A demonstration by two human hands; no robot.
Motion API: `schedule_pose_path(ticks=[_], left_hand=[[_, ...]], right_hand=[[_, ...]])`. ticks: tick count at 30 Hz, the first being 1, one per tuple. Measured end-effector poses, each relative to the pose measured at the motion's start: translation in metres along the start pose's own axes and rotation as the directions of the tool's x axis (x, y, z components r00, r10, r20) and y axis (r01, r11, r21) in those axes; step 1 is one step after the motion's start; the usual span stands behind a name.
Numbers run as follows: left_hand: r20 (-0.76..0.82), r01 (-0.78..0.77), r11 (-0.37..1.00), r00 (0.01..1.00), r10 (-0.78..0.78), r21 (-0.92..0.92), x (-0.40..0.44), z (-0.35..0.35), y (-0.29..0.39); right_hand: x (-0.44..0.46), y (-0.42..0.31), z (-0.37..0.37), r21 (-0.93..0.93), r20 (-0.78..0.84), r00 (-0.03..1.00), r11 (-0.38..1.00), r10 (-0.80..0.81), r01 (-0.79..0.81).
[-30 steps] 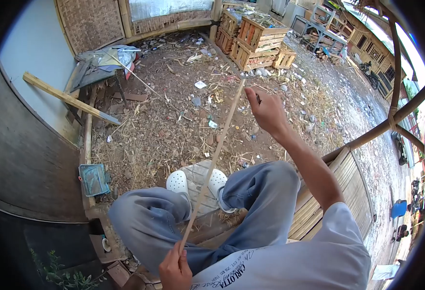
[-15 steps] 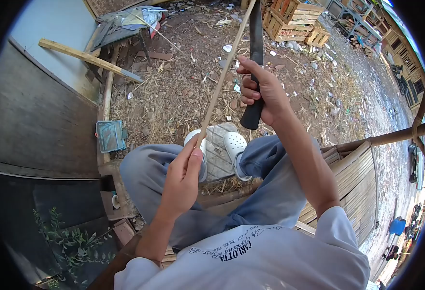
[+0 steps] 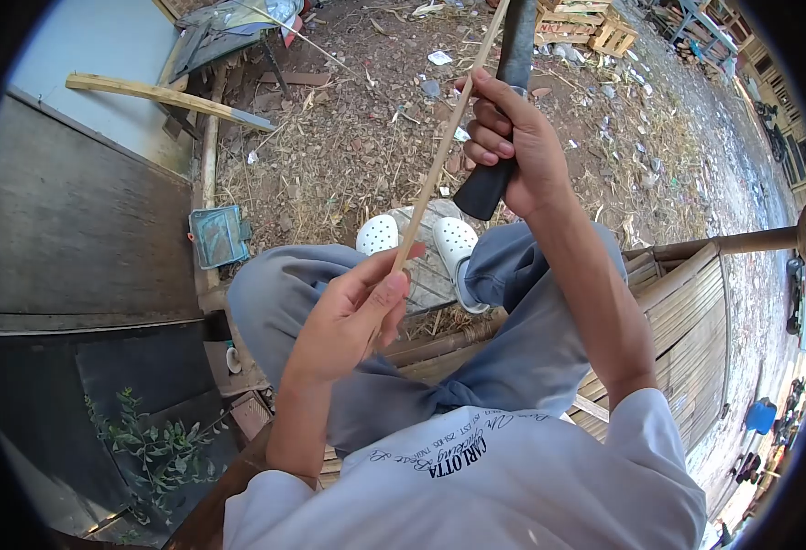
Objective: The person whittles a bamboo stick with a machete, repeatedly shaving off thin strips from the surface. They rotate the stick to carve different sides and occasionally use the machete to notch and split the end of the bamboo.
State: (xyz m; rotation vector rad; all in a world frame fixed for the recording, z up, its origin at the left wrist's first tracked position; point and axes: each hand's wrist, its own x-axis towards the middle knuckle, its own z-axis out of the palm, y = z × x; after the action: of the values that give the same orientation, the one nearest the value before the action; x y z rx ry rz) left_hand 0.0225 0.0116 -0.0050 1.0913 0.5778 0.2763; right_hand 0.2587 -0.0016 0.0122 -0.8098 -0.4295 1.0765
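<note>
My left hand point(image 3: 343, 321) pinches the lower end of a thin, pale strip point(image 3: 437, 165), which looks like bamboo or wood. The strip slants up and to the right, out of the top of the view. My right hand point(image 3: 531, 151) is wrapped round the black handle of a machete point(image 3: 487, 190). Its dark blade points upward and leaves the frame at the top. Blade and strip lie close together there; whether they touch I cannot tell. The fingertips of my right hand are beside the strip, over the white clogs point(image 3: 455, 240) on my feet.
Slatted bamboo seating point(image 3: 687, 339) lies under and beside my legs. A blue-grey plastic basket point(image 3: 218, 236) stands at the left, near a wooden beam point(image 3: 169, 96). Wooden crates point(image 3: 572, 20) stand farther off on littered ground point(image 3: 348, 156). A leafy plant point(image 3: 160, 449) grows at lower left.
The view has shifted slightly. My right hand and the machete are a little higher and farther right, with the handle tilted more. My left hand has moved right with the strip's lower end.
</note>
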Motion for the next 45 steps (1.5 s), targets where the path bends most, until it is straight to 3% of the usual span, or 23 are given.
schedule_pose_path(ticks=[3,5,7,8,9,10,11,13,16,17,19,22,24,26,29,30,32,34,39,40,41,43,45], left_hand=[[0.042,0.075,0.978,0.997,-0.068,-0.195,-0.001,-0.004,-0.005],[0.035,0.024,0.984,0.999,-0.019,-0.179,-0.004,0.0,-0.002],[0.022,-0.032,0.986,0.999,0.036,-0.164,-0.003,0.006,0.003],[-0.055,-0.078,0.985,0.996,0.07,-0.157,-0.001,0.009,0.005],[-0.133,-0.128,0.981,0.985,0.109,-0.145,0.002,0.01,0.008],[-0.142,-0.145,0.979,0.982,0.125,-0.141,0.004,0.01,0.009],[-0.19,-0.186,0.969,0.97,0.154,-0.163,0.005,0.01,0.01],[-0.238,-0.23,0.957,0.953,0.185,-0.177,0.007,0.011,0.012],[-0.316,-0.263,0.954,0.926,0.208,-0.145,0.01,0.014,0.012],[-0.339,-0.229,0.966,0.924,0.177,-0.118,0.011,0.014,0.01],[-0.312,-0.15,0.986,0.942,0.12,-0.074,0.007,0.01,0.008],[-0.287,-0.174,0.983,0.94,0.185,0.062,0.001,0.01,0.007],[-0.273,-0.145,0.985,0.948,0.165,0.09,-0.007,0.011,0.009],[-0.255,-0.115,0.985,0.956,0.144,0.126,-0.015,0.014,0.006],[-0.258,-0.036,0.993,0.964,0.065,0.114,-0.017,0.026,-0.006],[-0.25,-0.048,0.993,0.965,0.075,0.111,-0.013,0.026,-0.005],[-0.36,-0.162,0.985,0.917,0.174,0.062,-0.006,0.023,-0.007],[-0.331,-0.241,0.97,0.912,0.242,0.046,-0.004,0.018,-0.01],[-0.311,-0.164,0.984,0.934,0.177,0.069,-0.007,0.005,-0.009],[-0.311,-0.16,0.985,0.934,0.174,0.071,-0.011,0.008,-0.006],[-0.301,-0.111,0.991,0.945,0.128,0.072,-0.017,0.016,-0.003],[-0.276,-0.067,0.995,0.957,0.084,0.072,-0.023,0.025,-0.006],[-0.283,-0.104,0.992,0.952,0.119,0.067,-0.017,0.018,-0.009]], right_hand=[[0.0,-0.006,-0.006,-0.037,0.012,1.0,0.999,0.009,-0.009],[-0.001,-0.008,-0.004,-0.059,0.041,0.999,0.998,0.022,-0.02],[-0.01,-0.007,0.002,-0.218,-0.165,0.984,0.97,0.068,-0.104],[-0.015,-0.002,0.0,-0.22,-0.154,0.986,0.97,0.068,-0.101],[-0.018,0.007,-0.003,-0.541,-0.15,0.987,0.84,-0.057,-0.033],[-0.022,0.012,-0.003,-0.796,-0.101,0.979,0.605,-0.178,0.028],[-0.027,0.015,0.002,-0.796,-0.085,0.98,0.604,-0.179,0.041],[-0.042,0.023,0.014,-0.941,0.178,0.973,0.263,-0.148,0.212],[-0.049,0.044,0.01,-0.834,0.539,0.836,0.078,-0.098,0.547],[-0.051,0.048,0.009,-0.834,0.538,0.837,0.077,-0.1,0.546],[-0.052,0.053,0.008,-0.743,0.668,0.742,-0.096,-0.05,0.663],[-0.049,0.054,0.004,-0.704,0.708,0.705,-0.145,-0.054,0.695],[-0.04,0.048,0.003,-0.815,0.575,0.807,-0.175,-0.133,0.552],[-0.004,0.022,-0.006,-0.963,0.268,0.912,-0.111,-0.31,0.245],[-0.002,0.01,-0.008,-0.946,0.321,0.885,-0.07,-0.338,0.316],[-0.014,0.021,-0.008,-0.907,0.421,0.855,-0.124,-0.304,0.403],[-0.043,0.053,-0.009,-0.815,0.579,0.794,-0.109,-0.184,0.569],[-0.061,0.062,0.002,-0.717,0.696,0.711,-0.129,-0.093,0.685],[-0.043,0.064,-0.001,-0.709,0.705,0.7,-0.138,-0.118,0.691],[-0.032,0.055,0.0,-0.856,0.502,0.859,-0.197,-0.103,0.477],[-0.011,0.042,-0.005,-0.943,0.328,0.918,-0.141,-0.223,0.303],[0.014,0.012,-0.01,-0.966,0.257,0.916,-0.072,-0.306,0.247],[0.0,0.019,-0.007,-0.946,0.324,0.903,-0.086,-0.282,0.312]])
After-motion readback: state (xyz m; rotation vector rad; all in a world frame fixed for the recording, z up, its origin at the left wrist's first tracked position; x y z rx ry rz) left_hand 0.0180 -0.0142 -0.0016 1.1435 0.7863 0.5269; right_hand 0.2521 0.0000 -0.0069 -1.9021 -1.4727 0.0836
